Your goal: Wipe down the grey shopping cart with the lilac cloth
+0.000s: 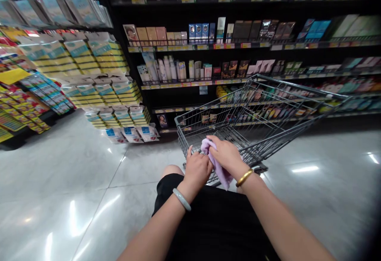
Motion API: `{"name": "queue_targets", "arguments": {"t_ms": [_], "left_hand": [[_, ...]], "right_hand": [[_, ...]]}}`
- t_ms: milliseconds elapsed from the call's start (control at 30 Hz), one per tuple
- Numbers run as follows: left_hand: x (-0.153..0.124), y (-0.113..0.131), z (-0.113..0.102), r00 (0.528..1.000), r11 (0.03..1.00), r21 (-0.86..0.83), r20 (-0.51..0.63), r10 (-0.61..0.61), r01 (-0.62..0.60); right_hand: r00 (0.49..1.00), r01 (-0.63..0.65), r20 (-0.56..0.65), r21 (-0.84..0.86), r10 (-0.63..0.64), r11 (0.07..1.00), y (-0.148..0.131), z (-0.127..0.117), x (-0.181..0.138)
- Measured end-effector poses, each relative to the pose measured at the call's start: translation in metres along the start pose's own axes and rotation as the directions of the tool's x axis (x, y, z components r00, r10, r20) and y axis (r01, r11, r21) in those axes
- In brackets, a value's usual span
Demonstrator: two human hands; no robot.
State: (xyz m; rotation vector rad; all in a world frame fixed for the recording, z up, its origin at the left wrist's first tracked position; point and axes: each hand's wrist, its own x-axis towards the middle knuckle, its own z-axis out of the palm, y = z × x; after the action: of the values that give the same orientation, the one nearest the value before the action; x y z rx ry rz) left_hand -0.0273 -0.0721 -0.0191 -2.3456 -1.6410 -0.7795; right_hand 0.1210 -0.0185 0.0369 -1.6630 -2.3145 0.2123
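Observation:
A lilac cloth is bunched in my right hand, its loose end hanging down below my fingers. My right hand is closed on it over the near end of a grey wire shopping cart. Right beside the cloth, my left hand is closed with its fingers curled and one finger raised. It is at the cart's near edge; whether it grips the rim or part of the cloth is hidden. The cart's basket stretches away to the right.
Behind the cart stand shelves of boxed and bottled goods. Yellow-and-white packs hang on a rack at the left, above the grey tiled floor. A display of colourful packets stands at the far left.

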Motion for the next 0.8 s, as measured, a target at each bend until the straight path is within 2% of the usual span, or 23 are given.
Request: {"name": "queue_targets", "arguments": {"t_ms": [133, 267, 400, 467, 533, 600, 667, 733, 767, 800], "left_hand": [[-0.002, 0.0, -0.001, 0.999, 0.999, -0.005, 0.014, 0.037, -0.037], [-0.005, -0.001, -0.002, 0.999, 0.999, -0.006, 0.013, 0.052, -0.052], [-0.008, 0.002, -0.004, 0.996, 0.996, -0.033, 0.025, 0.086, -0.086], [-0.009, 0.006, -0.005, 0.996, 0.995, -0.038, 0.024, 0.091, -0.09], [-0.011, 0.01, -0.005, 0.995, 0.995, -0.039, 0.026, 0.094, -0.093], [-0.011, 0.013, -0.005, 0.994, 0.994, -0.041, 0.028, 0.101, -0.1], [-0.012, 0.016, -0.004, 0.994, 0.994, -0.043, 0.024, 0.102, -0.101], [-0.012, 0.016, -0.003, 0.996, 0.995, -0.042, 0.013, 0.093, -0.092], [-0.012, 0.016, -0.002, 0.996, 0.995, -0.04, 0.006, 0.088, -0.088], [-0.011, 0.015, -0.001, 0.996, 0.996, -0.04, 0.0, 0.085, -0.085]], "right_hand": [[0.983, 0.121, 0.128, 0.06, -0.128, 0.991, 0.001, 0.01, 0.012], [0.874, 0.301, 0.342, 0.174, -0.344, 0.938, 0.015, -0.001, 0.009], [0.774, 0.43, 0.361, 0.303, -0.52, 0.851, 0.033, -0.015, 0.003], [0.757, 0.4, 0.375, 0.383, -0.536, 0.833, 0.045, -0.015, 0.005], [0.771, 0.292, 0.413, 0.447, -0.484, 0.845, 0.057, -0.012, 0.012], [0.812, 0.205, 0.445, 0.388, -0.377, 0.899, 0.067, -0.009, 0.021], [0.898, 0.194, 0.371, 0.147, -0.236, 0.97, 0.07, -0.008, 0.027], [0.971, 0.166, 0.195, -0.15, -0.136, 0.975, 0.064, -0.009, 0.027], [0.984, 0.145, 0.134, -0.247, -0.114, 0.958, 0.058, -0.01, 0.026], [0.986, 0.14, 0.128, -0.289, -0.106, 0.947, 0.051, -0.01, 0.023]]}}
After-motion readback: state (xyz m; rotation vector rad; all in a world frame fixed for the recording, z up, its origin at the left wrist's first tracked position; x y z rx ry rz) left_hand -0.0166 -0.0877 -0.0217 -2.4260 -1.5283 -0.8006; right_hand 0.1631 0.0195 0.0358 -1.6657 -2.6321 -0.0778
